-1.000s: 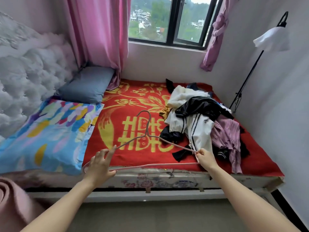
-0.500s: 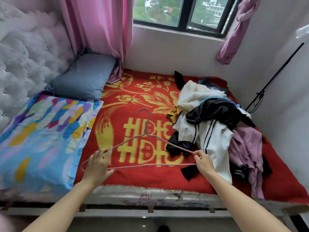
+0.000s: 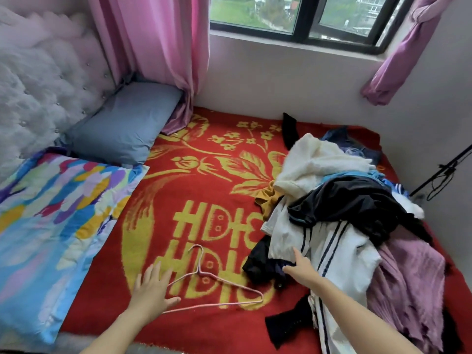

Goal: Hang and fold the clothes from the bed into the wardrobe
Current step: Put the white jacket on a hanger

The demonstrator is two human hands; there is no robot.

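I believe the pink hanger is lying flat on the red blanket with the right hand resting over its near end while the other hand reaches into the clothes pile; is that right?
Not quite: the head view shows the left hand over the near end of the pink hanger on the red blanket. The right hand reaches into the clothes pile.

The left end of the pink hanger (image 3: 204,282) disappears under the left hand (image 3: 150,290), so whether the fingers touch the wire cannot be told. The right hand (image 3: 300,268) has its fingertips sunk into the dark folds of the clothes pile (image 3: 339,226), and what they grip, if anything, is hidden. Most garments in the pile are buried under one another, so their kinds cannot be made out. The white striped garment (image 3: 332,264) runs off the bottom edge, as do both forearms. The colourful quilt (image 3: 51,226) is cut by the left edge, and the lamp stand (image 3: 444,172) by the right.
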